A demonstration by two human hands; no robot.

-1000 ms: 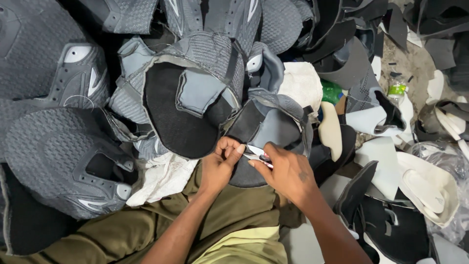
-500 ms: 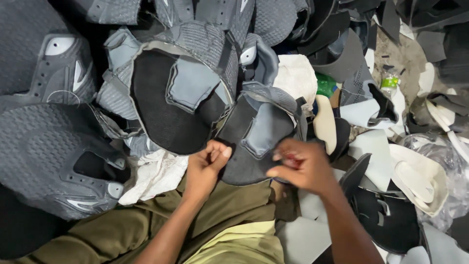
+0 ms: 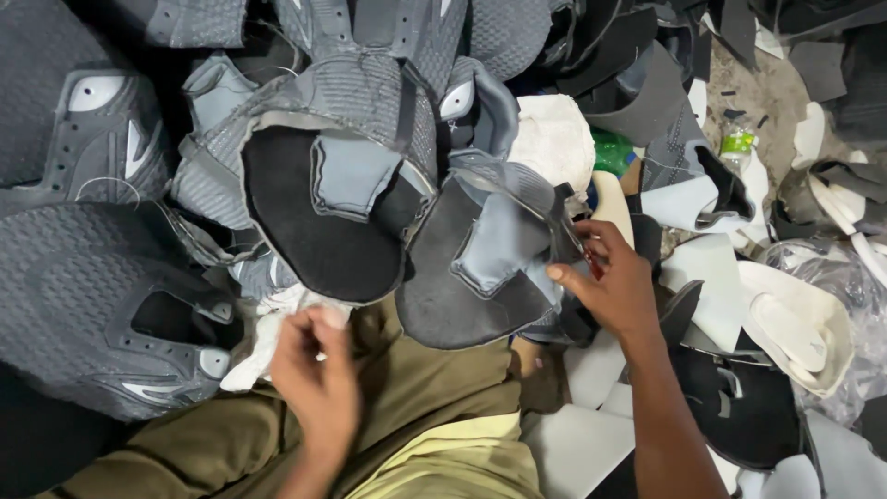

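Observation:
A grey shoe upper with a dark lining lies open on my lap, over my olive trousers. My right hand is at its right edge, fingers closed on a small dark cutting tool with a bit of red showing, and the thumb rests against the upper. My left hand is blurred and hovers low on the left with its fingers curled in. It is apart from the upper and just below a crumpled white cloth. A second upper with a black lining lies right beside the first.
Finished grey mesh uppers are heaped at the left and across the back. White insoles, black cut pieces and a clear plastic bag lie at the right. A small green bottle stands on sandy floor at the far right.
Both hands were together at the lower edge of the upper. Now the left hand has dropped down and left, and the right hand has moved to the upper's right edge.

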